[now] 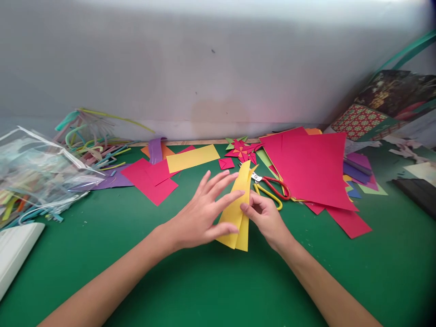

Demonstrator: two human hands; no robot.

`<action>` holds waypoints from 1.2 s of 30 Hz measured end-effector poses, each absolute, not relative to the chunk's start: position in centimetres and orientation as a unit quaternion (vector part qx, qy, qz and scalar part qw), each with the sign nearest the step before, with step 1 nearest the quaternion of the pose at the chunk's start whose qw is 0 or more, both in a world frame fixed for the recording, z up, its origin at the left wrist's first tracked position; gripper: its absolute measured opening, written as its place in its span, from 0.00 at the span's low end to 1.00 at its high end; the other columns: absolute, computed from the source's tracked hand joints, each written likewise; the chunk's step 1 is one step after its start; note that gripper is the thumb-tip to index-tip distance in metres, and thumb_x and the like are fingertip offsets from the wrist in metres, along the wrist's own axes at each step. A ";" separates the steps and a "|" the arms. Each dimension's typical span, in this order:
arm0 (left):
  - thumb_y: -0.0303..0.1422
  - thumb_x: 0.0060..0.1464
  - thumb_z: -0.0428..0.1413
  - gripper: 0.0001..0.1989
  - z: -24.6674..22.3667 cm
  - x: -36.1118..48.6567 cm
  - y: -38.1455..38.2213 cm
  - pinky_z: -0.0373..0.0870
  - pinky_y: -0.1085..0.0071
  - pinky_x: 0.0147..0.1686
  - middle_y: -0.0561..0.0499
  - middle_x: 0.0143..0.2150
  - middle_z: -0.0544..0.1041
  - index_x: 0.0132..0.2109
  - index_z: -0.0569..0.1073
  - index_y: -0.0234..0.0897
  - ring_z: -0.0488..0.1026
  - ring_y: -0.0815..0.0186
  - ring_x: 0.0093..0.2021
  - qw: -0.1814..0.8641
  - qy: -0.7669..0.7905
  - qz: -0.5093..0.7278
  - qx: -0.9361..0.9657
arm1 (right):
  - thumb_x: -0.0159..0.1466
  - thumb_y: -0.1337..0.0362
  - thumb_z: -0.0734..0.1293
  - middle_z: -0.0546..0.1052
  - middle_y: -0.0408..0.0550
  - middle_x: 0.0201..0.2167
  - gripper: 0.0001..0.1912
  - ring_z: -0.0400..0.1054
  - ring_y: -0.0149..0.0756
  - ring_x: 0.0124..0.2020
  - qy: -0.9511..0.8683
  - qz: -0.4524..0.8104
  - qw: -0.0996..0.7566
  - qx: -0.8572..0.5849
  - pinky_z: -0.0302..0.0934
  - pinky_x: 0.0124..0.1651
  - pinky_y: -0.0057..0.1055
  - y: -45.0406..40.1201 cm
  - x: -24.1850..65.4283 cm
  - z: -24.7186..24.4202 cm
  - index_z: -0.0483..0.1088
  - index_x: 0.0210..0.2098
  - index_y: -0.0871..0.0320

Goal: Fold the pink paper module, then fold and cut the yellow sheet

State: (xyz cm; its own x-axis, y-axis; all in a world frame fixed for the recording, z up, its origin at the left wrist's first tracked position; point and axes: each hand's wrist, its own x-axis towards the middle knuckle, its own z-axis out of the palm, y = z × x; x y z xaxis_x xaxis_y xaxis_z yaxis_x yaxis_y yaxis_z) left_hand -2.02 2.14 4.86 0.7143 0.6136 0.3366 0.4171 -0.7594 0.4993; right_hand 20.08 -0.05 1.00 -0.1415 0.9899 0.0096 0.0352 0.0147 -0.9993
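Observation:
A folded sheet of yellow paper stands tilted over the green table, its lower edges spread apart and its top narrow. My right hand pinches its right edge between thumb and fingers. Spread fingers of my left hand lie against the left face of the paper, the thumb near its lower part. Just behind the paper lie scissors with one red and one yellow handle, their blades partly hidden. Beyond them are folded red and green paper star shapes and a small red folded square.
Large red sheets are piled at the right, near a patterned bag. Back left are a yellow strip, red paper and a heap of pipe cleaners. A clear plastic bag sits far left on the green table.

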 end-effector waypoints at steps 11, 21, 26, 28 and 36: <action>0.25 0.68 0.49 0.24 3.7 -1.5 1.4 0.71 0.59 0.63 0.45 0.66 0.72 0.67 0.68 0.47 0.71 0.56 0.65 0.233 0.361 0.361 0.828 | 0.65 0.49 0.74 0.73 0.44 0.30 0.21 0.67 0.38 0.33 -0.453 0.543 0.538 -0.459 0.64 0.38 0.34 0.4 21.1 0.7 0.66 0.26 0.54; 0.36 0.63 0.58 0.23 1.1 -4.2 5.4 0.64 0.72 0.31 0.50 0.42 0.74 0.64 0.70 0.44 0.68 0.66 0.34 0.364 0.550 0.443 0.607 | 0.61 0.56 0.75 0.82 0.48 0.40 0.25 0.77 0.43 0.35 -0.384 0.485 0.571 -0.540 0.70 0.34 0.35 1.8 21.8 -0.7 0.63 0.52 0.50; 0.39 0.62 0.57 0.14 -0.5 -5.4 6.6 0.67 0.72 0.30 0.48 0.44 0.78 0.51 0.81 0.40 0.71 0.64 0.35 0.457 0.500 0.438 0.591 | 0.61 0.60 0.73 0.82 0.54 0.49 0.49 0.80 0.47 0.37 -0.397 0.488 0.551 -0.549 0.73 0.32 0.37 2.6 22.6 -0.7 0.45 0.74 0.45; 0.40 0.63 0.57 0.12 -1.0 -6.0 6.9 0.70 0.71 0.33 0.47 0.45 0.79 0.45 0.82 0.38 0.73 0.62 0.39 0.456 0.488 0.434 0.605 | 0.62 0.59 0.72 0.82 0.55 0.49 0.44 0.80 0.48 0.41 -0.410 0.492 0.548 -0.539 0.75 0.38 0.40 2.8 23.0 -1.0 0.53 0.73 0.48; 0.30 0.62 0.53 0.17 -1.6 -7.0 7.7 0.74 0.61 0.57 0.44 0.61 0.75 0.54 0.80 0.42 0.73 0.55 0.61 0.481 0.400 0.362 0.691 | 0.64 0.58 0.72 0.80 0.54 0.57 0.24 0.77 0.50 0.49 -0.452 0.447 0.543 -0.548 0.74 0.48 0.44 3.6 24.8 -2.4 0.75 0.59 0.54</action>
State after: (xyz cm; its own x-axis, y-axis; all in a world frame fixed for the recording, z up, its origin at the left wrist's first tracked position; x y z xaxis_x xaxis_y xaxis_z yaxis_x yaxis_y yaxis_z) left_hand -7.03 7.67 -1.60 0.4180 0.9011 0.1151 0.2056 -0.2172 0.9542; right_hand 24.79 3.61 -2.41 0.1910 0.9816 0.0004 0.0105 -0.0017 -0.9999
